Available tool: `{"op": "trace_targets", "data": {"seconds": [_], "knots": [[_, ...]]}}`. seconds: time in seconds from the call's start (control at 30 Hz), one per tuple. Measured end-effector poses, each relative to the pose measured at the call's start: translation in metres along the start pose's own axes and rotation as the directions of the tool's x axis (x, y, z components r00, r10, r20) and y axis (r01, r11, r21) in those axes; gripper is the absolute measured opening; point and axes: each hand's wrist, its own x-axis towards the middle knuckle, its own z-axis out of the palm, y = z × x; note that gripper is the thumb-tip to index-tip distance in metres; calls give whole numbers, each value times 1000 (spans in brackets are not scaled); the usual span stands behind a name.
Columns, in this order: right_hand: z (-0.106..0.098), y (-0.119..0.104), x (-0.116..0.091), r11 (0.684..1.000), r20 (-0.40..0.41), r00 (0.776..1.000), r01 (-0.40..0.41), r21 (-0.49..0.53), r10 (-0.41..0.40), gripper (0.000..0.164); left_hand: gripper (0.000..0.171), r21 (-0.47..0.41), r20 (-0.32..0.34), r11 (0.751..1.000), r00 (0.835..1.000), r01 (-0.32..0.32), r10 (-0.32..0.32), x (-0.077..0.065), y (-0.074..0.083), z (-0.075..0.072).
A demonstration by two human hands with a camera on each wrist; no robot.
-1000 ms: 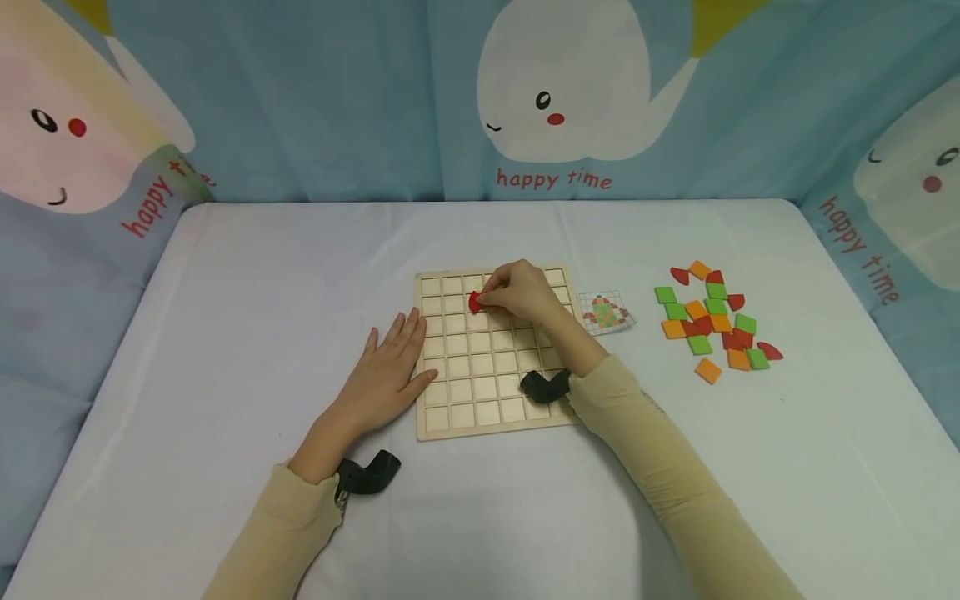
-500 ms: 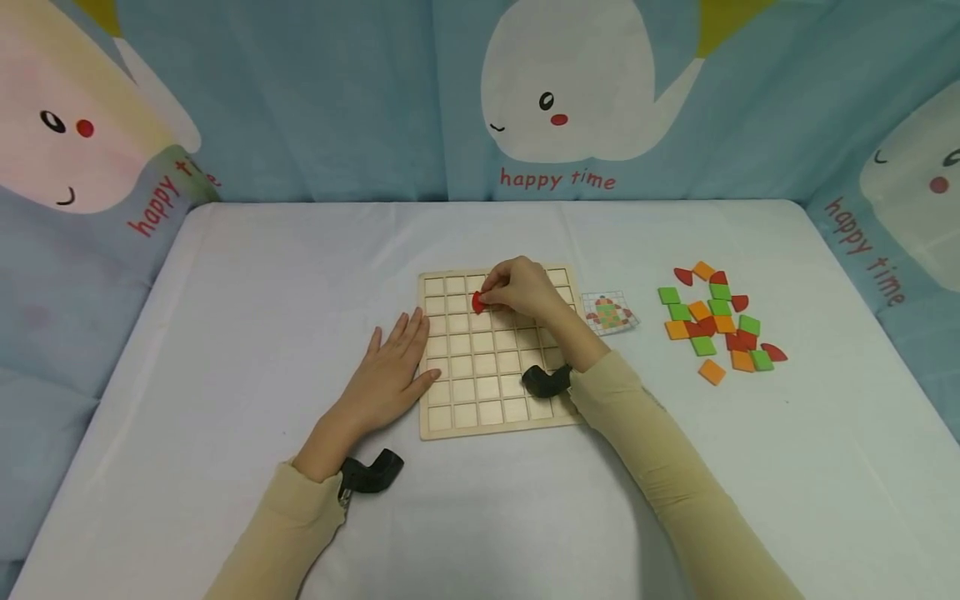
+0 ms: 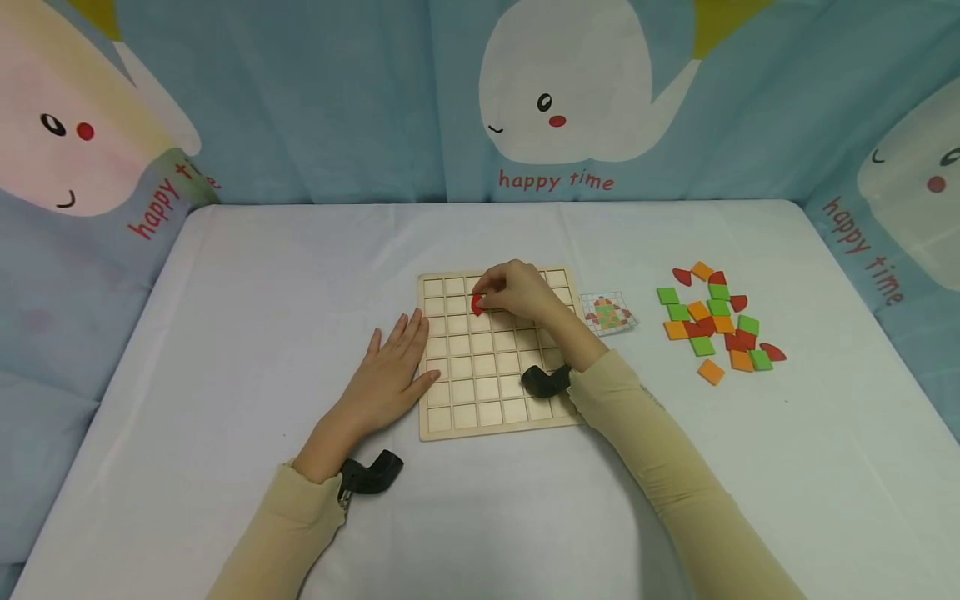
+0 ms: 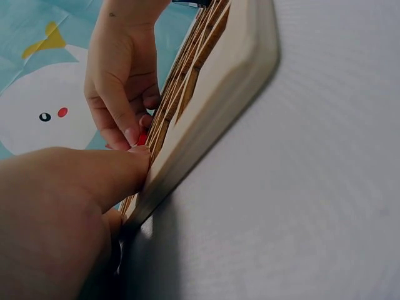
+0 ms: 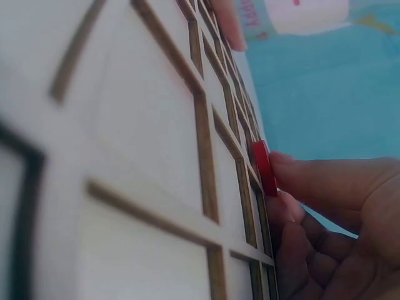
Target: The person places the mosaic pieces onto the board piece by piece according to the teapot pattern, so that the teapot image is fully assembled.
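My right hand [image 3: 517, 292] pinches a small red tile [image 3: 476, 305] over the upper left part of a wooden grid board [image 3: 480, 367]. In the right wrist view the red tile [image 5: 264, 167] stands tilted on edge at the grid ridges, thumb and fingertips against it. The fingers hide part of the tile in the head view. My left hand [image 3: 390, 371] lies flat with fingers straight along the board's left edge, its thumb reaching onto the frame. The left wrist view shows that thumb [image 4: 119, 175] at the board's side.
Right of the board lies a paper card [image 3: 609, 312] with a coloured grid pattern. Farther right are scattered green squares [image 3: 702, 346], orange squares [image 3: 711, 372] and red quarter-round tiles [image 3: 772, 352]. A printed blue curtain [image 3: 360, 108] stands behind the white table [image 3: 300, 267].
The right fingertips have shifted slightly on the red tile at the same spot over the board, covering a little more of it. The left hand stays in place.
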Motion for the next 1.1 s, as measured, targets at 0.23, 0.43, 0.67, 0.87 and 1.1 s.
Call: {"op": "trace_targets", "data": {"seconds": [0.23, 0.43, 0.67, 0.87, 1.1], "knots": [[-1, 0, -1, 1000, -23, 999, -30, -5, 30, 11, 72, -4, 2, 1000, 1000, -1, 1, 0, 1, -1], [0, -1, -1, 998, -67, 997, -46, -41, 43, 12, 72, -5, 3, 1000, 1000, 0, 0, -1, 1, -2], [-1, -1, 0, 999, -72, 996, -45, -8, 45, 10, 73, -10, -1, 1000, 1000, 0, 0, -1, 1, -1], [-8, 3, -4, 994, 13, 998, -69, 86, 69, 13, 73, -13, 1, 1000, 1000, -6, 6, 0, 1, 0], [-7, 4, -3, 997, 29, 999, -35, 65, 33, 19, 73, -1, -2, 1000, 1000, -1, 1, 0, 0, 0]]}}
